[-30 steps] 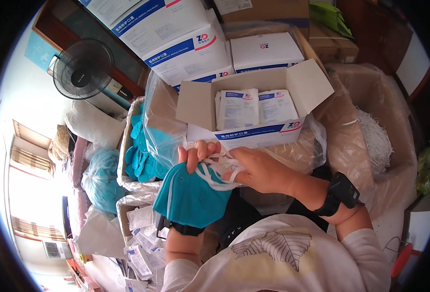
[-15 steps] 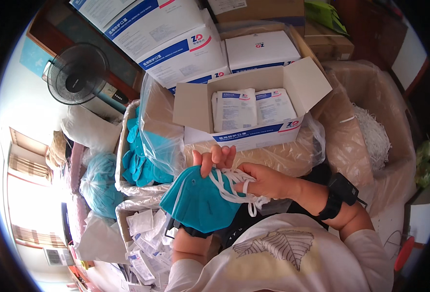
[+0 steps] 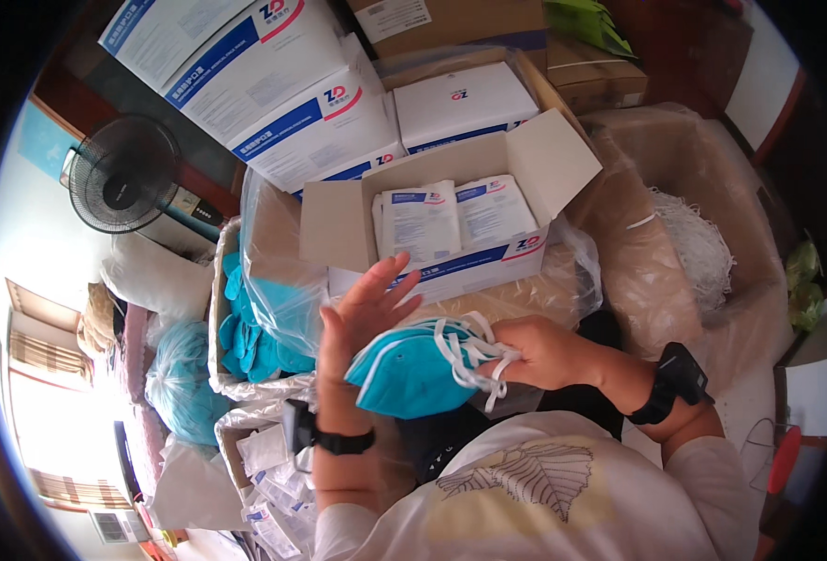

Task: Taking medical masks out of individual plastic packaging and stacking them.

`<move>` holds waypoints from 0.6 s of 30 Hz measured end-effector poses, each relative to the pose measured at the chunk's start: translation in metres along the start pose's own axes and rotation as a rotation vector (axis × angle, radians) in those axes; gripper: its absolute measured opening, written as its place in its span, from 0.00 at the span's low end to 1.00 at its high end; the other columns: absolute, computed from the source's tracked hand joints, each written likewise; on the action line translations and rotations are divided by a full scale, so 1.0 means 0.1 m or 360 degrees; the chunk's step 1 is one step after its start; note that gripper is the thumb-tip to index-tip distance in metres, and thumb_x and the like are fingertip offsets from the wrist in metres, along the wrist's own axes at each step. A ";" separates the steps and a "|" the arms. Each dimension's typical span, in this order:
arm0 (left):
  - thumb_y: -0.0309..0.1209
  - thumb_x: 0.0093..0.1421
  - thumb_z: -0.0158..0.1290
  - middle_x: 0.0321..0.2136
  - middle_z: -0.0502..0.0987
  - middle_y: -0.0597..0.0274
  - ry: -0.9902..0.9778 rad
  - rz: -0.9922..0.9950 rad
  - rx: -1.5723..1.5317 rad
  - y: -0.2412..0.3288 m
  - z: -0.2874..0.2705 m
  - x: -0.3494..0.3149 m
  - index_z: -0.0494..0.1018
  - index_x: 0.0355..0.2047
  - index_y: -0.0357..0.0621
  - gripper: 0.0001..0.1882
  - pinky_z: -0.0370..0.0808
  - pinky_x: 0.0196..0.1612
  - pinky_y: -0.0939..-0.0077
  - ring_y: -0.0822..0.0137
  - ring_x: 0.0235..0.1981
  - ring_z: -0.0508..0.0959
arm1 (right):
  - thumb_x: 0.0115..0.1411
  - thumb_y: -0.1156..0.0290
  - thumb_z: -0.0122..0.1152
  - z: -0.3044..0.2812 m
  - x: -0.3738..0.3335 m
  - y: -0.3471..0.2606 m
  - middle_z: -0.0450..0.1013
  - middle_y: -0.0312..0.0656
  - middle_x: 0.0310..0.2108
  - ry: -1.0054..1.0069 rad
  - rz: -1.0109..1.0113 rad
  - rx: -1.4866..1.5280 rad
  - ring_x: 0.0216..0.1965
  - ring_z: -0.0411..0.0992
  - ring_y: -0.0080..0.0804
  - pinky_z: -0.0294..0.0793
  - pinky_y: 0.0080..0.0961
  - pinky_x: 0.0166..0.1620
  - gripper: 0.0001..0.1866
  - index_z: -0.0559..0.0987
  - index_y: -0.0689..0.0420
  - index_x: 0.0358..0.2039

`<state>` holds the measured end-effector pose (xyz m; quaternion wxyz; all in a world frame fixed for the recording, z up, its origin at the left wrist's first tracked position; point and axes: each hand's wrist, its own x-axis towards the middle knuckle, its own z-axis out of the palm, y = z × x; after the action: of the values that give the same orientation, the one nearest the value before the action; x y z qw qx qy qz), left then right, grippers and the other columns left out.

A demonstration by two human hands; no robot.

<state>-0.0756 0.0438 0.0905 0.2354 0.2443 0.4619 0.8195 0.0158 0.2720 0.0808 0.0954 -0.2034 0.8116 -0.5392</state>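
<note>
My right hand is closed around the white ear loops at one end of a stack of teal folded face masks. The stack hangs level over my lap, its layered edges turned to the left. My left hand is raised just beyond the stack, fingers spread and nothing in them; the stack partly covers its wrist. Beyond both hands stands an open white-and-blue carton, its flaps up. Inside it, flat white packets stand in two rows.
Closed white-and-blue cartons are stacked behind. At left, a lined box holds loose teal masks; nearer, another holds white packets. At right, a plastic-lined carton holds a heap of white loops. A black fan stands far left.
My left hand has let go of the mask stack and opened beyond it. My right hand has moved slightly right, still gripping the loops. The whole view has shifted a little.
</note>
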 end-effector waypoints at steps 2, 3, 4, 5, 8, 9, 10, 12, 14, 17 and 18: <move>0.55 0.54 0.46 0.55 0.60 0.48 -0.0167 -0.0031 0.0718 0.15 -0.05 -0.02 0.65 0.51 0.43 0.33 0.53 0.59 0.58 0.51 0.56 0.61 | 0.50 0.63 0.59 -0.10 -0.06 0.05 0.69 0.47 0.25 0.0175 -0.0153 -0.0334 0.29 0.69 0.49 0.68 0.35 0.30 0.13 0.71 0.61 0.25; 0.52 0.54 0.48 0.53 0.63 0.48 -0.0238 -0.0016 0.1186 0.22 0.07 0.00 0.66 0.50 0.42 0.31 0.53 0.59 0.58 0.50 0.54 0.63 | 0.50 0.63 0.59 -0.12 -0.07 0.07 0.69 0.47 0.25 0.0199 -0.0137 -0.0405 0.29 0.69 0.49 0.68 0.35 0.30 0.13 0.71 0.61 0.25; 0.49 0.54 0.50 0.50 0.66 0.48 -0.0311 0.0002 0.1659 0.28 0.21 0.04 0.67 0.48 0.41 0.29 0.54 0.58 0.58 0.50 0.53 0.65 | 0.50 0.62 0.59 -0.14 -0.08 0.10 0.69 0.46 0.25 0.0227 -0.0127 -0.0477 0.28 0.69 0.49 0.67 0.36 0.30 0.14 0.70 0.60 0.25; 0.46 0.53 0.52 0.47 0.69 0.48 -0.0381 0.0020 0.2133 0.30 0.33 0.08 0.67 0.47 0.40 0.26 0.54 0.58 0.58 0.50 0.51 0.67 | 0.50 0.62 0.59 -0.16 -0.09 0.12 0.69 0.46 0.25 0.0254 -0.0119 -0.0548 0.28 0.69 0.48 0.67 0.36 0.29 0.14 0.70 0.60 0.24; 0.37 0.53 0.53 0.37 0.73 0.50 -0.0261 0.0051 0.2226 0.18 0.47 0.16 0.69 0.38 0.38 0.16 0.66 0.46 0.61 0.50 0.41 0.71 | 0.50 0.62 0.59 -0.15 -0.13 0.12 0.69 0.46 0.25 0.0274 -0.0117 -0.0527 0.28 0.69 0.49 0.67 0.36 0.29 0.14 0.70 0.60 0.25; 0.37 0.54 0.52 0.35 0.73 0.51 -0.0229 0.0007 0.2157 0.15 0.49 0.16 0.69 0.36 0.39 0.14 0.68 0.42 0.62 0.49 0.39 0.72 | 0.51 0.61 0.58 -0.13 -0.15 0.12 0.69 0.46 0.25 0.0285 -0.0116 -0.0504 0.28 0.69 0.49 0.67 0.36 0.29 0.14 0.70 0.60 0.25; 0.36 0.55 0.51 0.34 0.74 0.50 -0.0230 -0.0009 0.2102 0.10 0.49 0.16 0.69 0.36 0.39 0.14 0.68 0.40 0.63 0.50 0.37 0.73 | 0.51 0.61 0.59 -0.11 -0.18 0.14 0.69 0.47 0.25 0.0276 -0.0084 -0.0467 0.28 0.69 0.49 0.67 0.36 0.29 0.14 0.70 0.60 0.25; 0.34 0.56 0.50 0.31 0.74 0.49 -0.0230 -0.0047 0.1995 -0.03 0.47 0.13 0.69 0.37 0.39 0.13 0.70 0.36 0.66 0.50 0.34 0.74 | 0.51 0.61 0.59 -0.05 -0.22 0.20 0.70 0.49 0.25 0.0258 -0.0022 -0.0385 0.28 0.69 0.49 0.67 0.36 0.29 0.15 0.70 0.61 0.24; 0.35 0.56 0.50 0.27 0.74 0.49 -0.0238 -0.0133 0.1997 -0.15 0.36 0.08 0.68 0.36 0.40 0.12 0.70 0.32 0.64 0.48 0.30 0.74 | 0.51 0.62 0.60 -0.04 -0.26 0.21 0.70 0.48 0.25 0.0090 0.0124 -0.0216 0.26 0.70 0.43 0.68 0.31 0.29 0.15 0.72 0.62 0.26; 0.36 0.57 0.49 0.24 0.74 0.50 -0.0215 -0.0086 0.2041 -0.19 0.28 0.02 0.67 0.35 0.41 0.12 0.70 0.29 0.62 0.48 0.27 0.75 | 0.52 0.64 0.60 -0.12 -0.33 0.38 0.71 0.45 0.26 0.0243 0.0210 0.0107 0.26 0.70 0.32 0.68 0.25 0.31 0.14 0.73 0.63 0.31; 0.36 0.57 0.49 0.23 0.74 0.50 -0.0197 -0.0034 0.2064 -0.17 0.26 0.02 0.67 0.35 0.41 0.12 0.70 0.28 0.62 0.48 0.27 0.75 | 0.53 0.64 0.60 -0.21 -0.33 0.45 0.72 0.44 0.26 0.0360 0.0212 0.0220 0.27 0.70 0.28 0.68 0.23 0.31 0.14 0.73 0.63 0.32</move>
<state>-0.0581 0.0696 0.0874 0.0746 0.3788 0.8508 0.3565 0.0271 0.3184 0.0458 0.0527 -0.0800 0.7898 -0.6059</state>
